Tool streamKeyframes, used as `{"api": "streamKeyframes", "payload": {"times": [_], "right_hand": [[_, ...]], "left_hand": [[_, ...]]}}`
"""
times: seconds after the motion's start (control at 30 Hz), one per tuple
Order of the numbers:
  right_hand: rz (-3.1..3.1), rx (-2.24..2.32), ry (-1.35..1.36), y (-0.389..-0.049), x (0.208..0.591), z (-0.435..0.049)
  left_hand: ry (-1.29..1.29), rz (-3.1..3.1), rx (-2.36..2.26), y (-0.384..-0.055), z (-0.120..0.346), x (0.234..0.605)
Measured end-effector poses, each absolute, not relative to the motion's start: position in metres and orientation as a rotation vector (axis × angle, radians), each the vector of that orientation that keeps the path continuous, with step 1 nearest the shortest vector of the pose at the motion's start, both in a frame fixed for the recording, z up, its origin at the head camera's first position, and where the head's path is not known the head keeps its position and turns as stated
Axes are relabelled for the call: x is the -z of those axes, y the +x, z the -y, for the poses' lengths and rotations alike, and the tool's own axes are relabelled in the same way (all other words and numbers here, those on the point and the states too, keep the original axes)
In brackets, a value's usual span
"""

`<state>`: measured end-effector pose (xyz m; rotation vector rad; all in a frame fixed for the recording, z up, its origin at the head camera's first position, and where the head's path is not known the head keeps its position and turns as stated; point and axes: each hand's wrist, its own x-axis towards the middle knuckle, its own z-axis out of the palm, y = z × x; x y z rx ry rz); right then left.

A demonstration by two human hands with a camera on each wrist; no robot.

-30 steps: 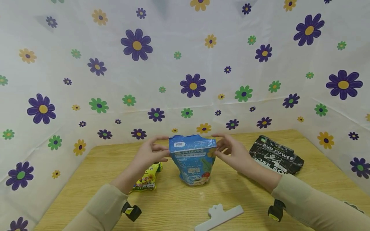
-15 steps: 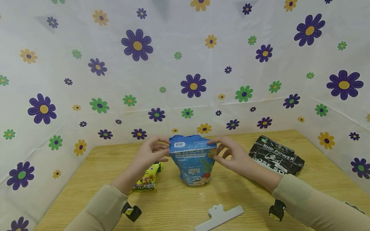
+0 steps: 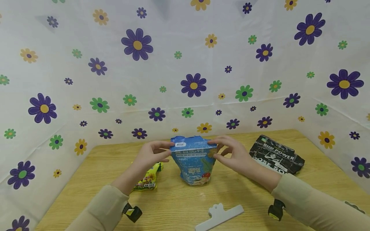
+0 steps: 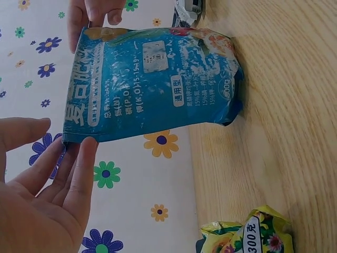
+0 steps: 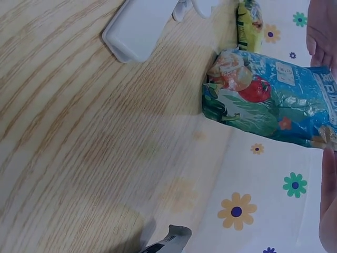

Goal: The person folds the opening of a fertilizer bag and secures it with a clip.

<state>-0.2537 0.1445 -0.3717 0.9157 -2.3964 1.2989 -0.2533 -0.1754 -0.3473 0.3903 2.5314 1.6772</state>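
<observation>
Makeshift booth (image 3: 335, 122), kind of building unclear: white sheeting (image 3: 173, 73), flower-printed, on three sides; one wood-grain table (image 3: 167, 205) set between.

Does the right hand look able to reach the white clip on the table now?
Probably yes: the white clip lies uncovered, with nothing visible between it and the right hand, though that hand pinches the blue bag and would first have to let go.
</observation>
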Motion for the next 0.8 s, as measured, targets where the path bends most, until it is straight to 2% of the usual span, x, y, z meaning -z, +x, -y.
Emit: {"api": "streamKeyframes", "payload": {"times": [0.33, 0.8], "right_hand": [[2.397, -1.296, 0.864, -0.254, 0.371, -0.142], [2.39, -1.251, 0.749, -0.253, 0.375, -0.137]], "left_hand": [[0.296, -2.533, -1.681, -0.254, 0.172, 0.351], [0.3, -2.569, -1.7, -0.256, 0.17, 0.359]]}}
